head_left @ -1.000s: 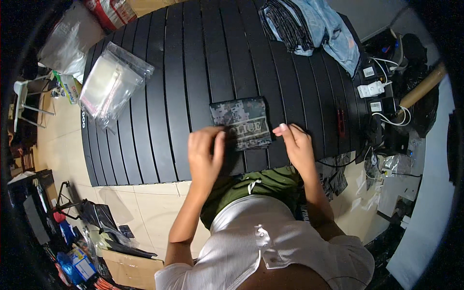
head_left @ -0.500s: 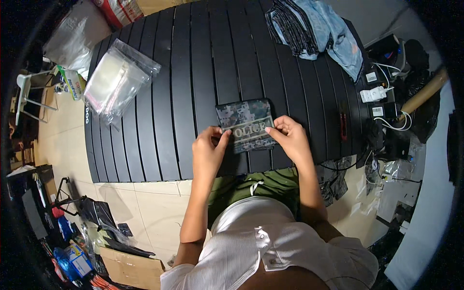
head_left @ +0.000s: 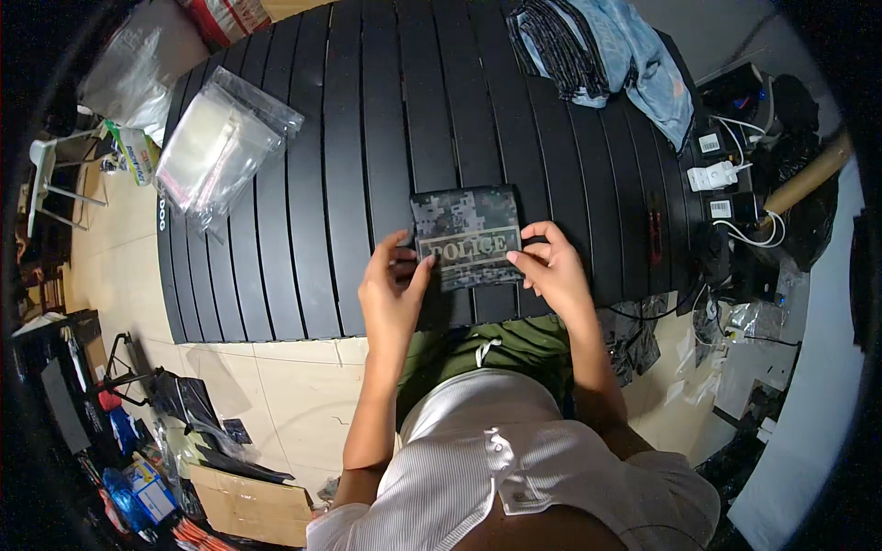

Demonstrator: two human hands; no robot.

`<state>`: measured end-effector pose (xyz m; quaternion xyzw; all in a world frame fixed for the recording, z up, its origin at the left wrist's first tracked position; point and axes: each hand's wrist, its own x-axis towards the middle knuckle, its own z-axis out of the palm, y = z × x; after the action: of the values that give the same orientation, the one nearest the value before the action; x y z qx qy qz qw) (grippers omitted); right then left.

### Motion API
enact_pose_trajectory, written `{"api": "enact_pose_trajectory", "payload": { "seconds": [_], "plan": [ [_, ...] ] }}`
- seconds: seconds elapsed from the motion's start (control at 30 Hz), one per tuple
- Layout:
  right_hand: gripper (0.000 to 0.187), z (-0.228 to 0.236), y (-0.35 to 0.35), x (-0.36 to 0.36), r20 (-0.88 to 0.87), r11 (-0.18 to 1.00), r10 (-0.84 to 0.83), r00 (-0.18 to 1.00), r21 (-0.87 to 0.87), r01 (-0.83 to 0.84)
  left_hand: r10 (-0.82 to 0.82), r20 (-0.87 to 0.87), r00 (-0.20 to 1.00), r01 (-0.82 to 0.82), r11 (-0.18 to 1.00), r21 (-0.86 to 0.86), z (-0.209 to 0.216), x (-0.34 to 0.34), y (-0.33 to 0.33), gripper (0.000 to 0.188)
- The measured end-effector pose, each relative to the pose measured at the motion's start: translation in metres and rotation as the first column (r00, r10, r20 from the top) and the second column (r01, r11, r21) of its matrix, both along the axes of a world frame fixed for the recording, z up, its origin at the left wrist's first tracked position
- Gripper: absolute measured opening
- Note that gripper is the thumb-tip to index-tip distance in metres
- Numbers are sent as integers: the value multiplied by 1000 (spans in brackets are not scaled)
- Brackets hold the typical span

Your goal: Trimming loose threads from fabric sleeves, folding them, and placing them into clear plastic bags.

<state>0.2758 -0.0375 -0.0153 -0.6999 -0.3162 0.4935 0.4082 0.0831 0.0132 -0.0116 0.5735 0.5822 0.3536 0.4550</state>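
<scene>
Both hands pinched a folded camouflage cloth [head_left: 466,237] near the front edge of the black slatted table [head_left: 367,110]: left hand [head_left: 393,292] gripped its left edge, right hand [head_left: 549,272] its right edge. Open slats lay beyond; clear bags [head_left: 220,147] sat far left

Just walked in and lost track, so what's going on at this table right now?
A person at a black slatted table holds a folded camouflage-print cloth item at its near edge. The left hand grips its left side and the right hand its right. Clear plastic bags lie at the table's far left, and a pile of folded garments sits at the far right.
</scene>
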Motion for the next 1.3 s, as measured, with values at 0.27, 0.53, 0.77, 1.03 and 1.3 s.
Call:
{"api": "enact_pose_trajectory", "payload": {
  "seconds": [0.27, 0.53, 0.77, 1.03, 1.3],
  "plan": [
    [45, 10, -10, -4, 605, 936, 113, 788, 202, -289, -114, -365, 924, 249, 903, 349, -9, -12, -9, 30],
    [66, -10, -10, -6, 911, 716, 351, 216, -112, -689, -289, -755, 589, 665, 704, 249, -21, -27, 13, 65],
    [85, -3, -8, 8, 884, 742, 392, 257, -139, -656, -317, -674, 667, 617, 742, 262, -19, -40, 17, 73],
    [44, 2, -6, -14, 900, 565, 345, 267, 28, -825, 147, -422, 894, 87, 869, 487, -25, -111, 69, 29],
    [29, 10, 3, -18, 880, 528, 279, 384, 193, -827, 308, -634, 710, 149, 813, 563, -50, -143, 125, 38]
  ]
}}
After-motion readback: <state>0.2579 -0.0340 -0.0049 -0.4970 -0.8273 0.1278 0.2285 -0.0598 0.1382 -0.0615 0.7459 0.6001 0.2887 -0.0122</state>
